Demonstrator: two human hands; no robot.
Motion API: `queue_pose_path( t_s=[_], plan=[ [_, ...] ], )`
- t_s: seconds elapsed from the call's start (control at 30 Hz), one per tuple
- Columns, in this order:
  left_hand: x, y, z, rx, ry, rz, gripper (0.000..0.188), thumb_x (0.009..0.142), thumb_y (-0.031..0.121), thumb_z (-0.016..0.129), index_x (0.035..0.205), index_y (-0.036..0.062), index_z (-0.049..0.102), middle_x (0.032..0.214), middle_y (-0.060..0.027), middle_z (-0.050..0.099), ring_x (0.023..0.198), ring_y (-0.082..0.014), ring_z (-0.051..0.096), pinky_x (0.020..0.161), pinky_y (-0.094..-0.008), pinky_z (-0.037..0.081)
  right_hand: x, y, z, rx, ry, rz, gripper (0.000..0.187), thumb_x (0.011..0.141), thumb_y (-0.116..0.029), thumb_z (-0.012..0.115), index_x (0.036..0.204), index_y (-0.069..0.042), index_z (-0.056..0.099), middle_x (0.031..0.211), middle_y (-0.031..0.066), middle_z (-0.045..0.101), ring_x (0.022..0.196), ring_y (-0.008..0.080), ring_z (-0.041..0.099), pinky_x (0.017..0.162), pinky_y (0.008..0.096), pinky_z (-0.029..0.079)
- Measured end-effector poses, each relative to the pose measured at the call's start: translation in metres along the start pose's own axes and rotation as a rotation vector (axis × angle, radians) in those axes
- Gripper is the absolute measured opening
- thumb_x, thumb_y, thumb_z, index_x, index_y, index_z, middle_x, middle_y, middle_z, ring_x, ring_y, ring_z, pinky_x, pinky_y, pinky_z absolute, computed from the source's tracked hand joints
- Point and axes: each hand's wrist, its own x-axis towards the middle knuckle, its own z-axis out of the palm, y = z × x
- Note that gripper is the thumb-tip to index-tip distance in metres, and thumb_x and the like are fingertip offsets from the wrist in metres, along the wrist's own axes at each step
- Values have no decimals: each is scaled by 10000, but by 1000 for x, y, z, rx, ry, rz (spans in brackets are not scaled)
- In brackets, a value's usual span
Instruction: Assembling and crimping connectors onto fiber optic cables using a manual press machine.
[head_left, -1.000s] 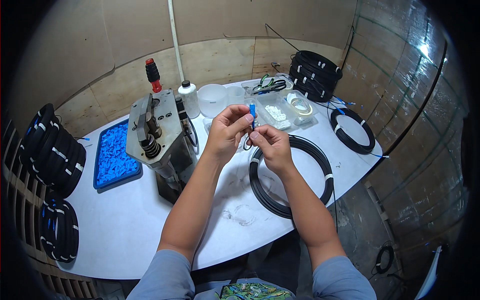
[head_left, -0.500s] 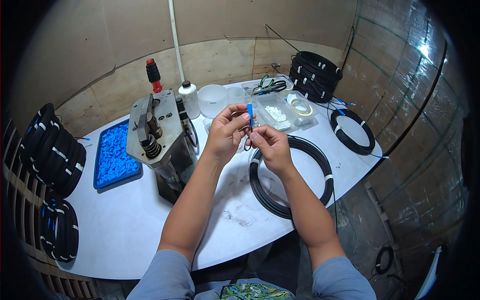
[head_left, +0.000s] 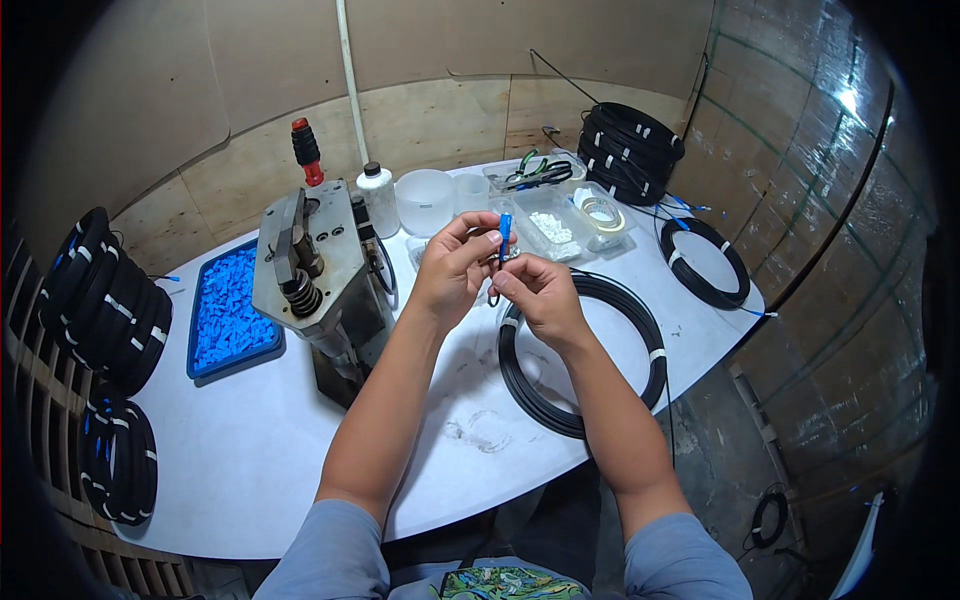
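Between the thumb and fingers of my left hand [head_left: 458, 265], a small blue cable connector [head_left: 506, 224] points upward, nearly upright. Just below it my right hand [head_left: 540, 295] pinches the thin black cable at the connector's lower end; the fingertips hide most of that join. Both hands are closed and almost touch each other. Under my right hand and forearm lies a coil of black cable [head_left: 655, 330], tied with white bands, on the white table [head_left: 450, 490].
A metal press [head_left: 330, 260] stands left of my arms, beside a blue tray [head_left: 197, 372] of small blue parts. Behind my hands are a bottle [head_left: 376, 195], a round tub [head_left: 425, 203] and a clear box [head_left: 525, 232] with white pieces. More black coils [head_left: 630, 150] stand around the table.
The blue connector has turned slightly and sits a little lower and further right. My right fingers have shifted slightly on the cable beneath it.
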Motion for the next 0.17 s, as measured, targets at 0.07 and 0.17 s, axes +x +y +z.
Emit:
queue_pose_path(
  t_s=[0.07, 0.17],
  plan=[
    [0, 0, 0, 12, -2, -1, 197, 853, 28, 611, 1047, 36, 572, 954, -102, 641, 936, -176, 615, 823, -312, 496, 0, 1, 0, -19, -1, -22, 133, 894, -134, 651, 901, -5, 619, 838, 53, 646, 777, 105, 602, 733, 242, 478],
    [0, 0, -3, 42, -39, 2, 196, 862, 50, 612, 1053, 34, 573, 979, -106, 641, 959, -179, 614, 841, -310, 492, 0, 2, 0, -3, 6, -34, 126, 894, -134, 650, 901, -12, 622, 834, 56, 647, 784, 120, 610, 743, 255, 484]
  ],
)
